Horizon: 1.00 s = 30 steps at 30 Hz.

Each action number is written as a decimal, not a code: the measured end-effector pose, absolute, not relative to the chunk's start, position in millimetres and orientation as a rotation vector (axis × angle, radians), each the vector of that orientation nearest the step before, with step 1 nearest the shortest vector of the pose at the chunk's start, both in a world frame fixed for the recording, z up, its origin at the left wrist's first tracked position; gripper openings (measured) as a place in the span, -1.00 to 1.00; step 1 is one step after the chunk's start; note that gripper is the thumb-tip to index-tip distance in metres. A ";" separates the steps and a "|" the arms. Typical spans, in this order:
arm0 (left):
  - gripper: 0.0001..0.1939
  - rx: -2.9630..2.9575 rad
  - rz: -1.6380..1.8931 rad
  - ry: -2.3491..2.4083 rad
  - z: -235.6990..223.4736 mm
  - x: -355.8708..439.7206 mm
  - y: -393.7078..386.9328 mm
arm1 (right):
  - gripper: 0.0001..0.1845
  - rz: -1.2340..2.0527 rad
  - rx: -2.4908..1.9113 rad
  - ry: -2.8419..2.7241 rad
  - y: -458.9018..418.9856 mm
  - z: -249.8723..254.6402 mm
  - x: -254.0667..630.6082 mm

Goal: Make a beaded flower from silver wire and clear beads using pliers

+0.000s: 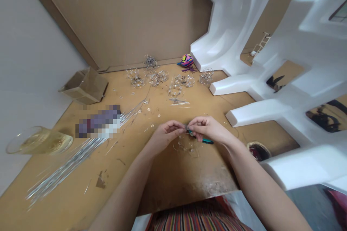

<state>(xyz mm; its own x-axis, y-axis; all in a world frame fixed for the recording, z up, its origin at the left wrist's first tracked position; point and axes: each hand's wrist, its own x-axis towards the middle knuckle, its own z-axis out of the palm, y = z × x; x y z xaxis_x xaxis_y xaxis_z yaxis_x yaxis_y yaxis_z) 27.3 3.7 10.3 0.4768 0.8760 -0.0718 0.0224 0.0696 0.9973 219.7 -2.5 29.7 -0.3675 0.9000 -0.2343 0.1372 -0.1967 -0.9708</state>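
Note:
My left hand (pixel 170 132) is closed in a pinch, its thumb and forefinger on a small piece of thin wire (pixel 186 127). Facing it, my right hand (pixel 208 129) pinches at the same piece, fingertips almost touching the left ones. A tool with teal handles, like small pliers (pixel 208 140), sticks out beneath my right hand; I cannot tell whether the hand grips it or it lies on the table. Thin wire loops with clear beads (pixel 189 148) hang or lie just below my fingers. The fingers partly hide the wire's ends.
Wire clusters (pixel 157 76) stand toward the back, near a colourful bird-like figure (pixel 187 60). Long straight wires (pixel 67 168) lie at left, beside a glass (pixel 40 140) and cardboard box (pixel 89 86). White moulded prongs (pixel 252 112) border the right. Loose beads (pixel 148 109) are scattered about.

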 end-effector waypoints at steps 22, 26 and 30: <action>-0.74 1.382 0.784 1.119 -0.1 25.2 9.4 | -0.71 1.625 -1.137 -1.416 2.4 24.5 231.6; -0.72 1.230 0.829 1.042 2.1 27.5 7.7 | -0.73 1.576 -1.166 -1.445 1.4 26.2 232.0; -0.74 1.312 0.903 1.070 10.1 29.1 3.5 | -0.73 1.510 -1.183 -1.460 0.5 28.6 230.2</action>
<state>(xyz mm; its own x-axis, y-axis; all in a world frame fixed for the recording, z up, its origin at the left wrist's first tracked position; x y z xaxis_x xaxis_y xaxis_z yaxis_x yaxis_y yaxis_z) 29.1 3.5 10.1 0.2862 0.9537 -0.0923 0.0686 0.0757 0.9948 230.2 0.5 28.6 -0.3244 0.9367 -0.1315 0.1005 -0.1041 -0.9895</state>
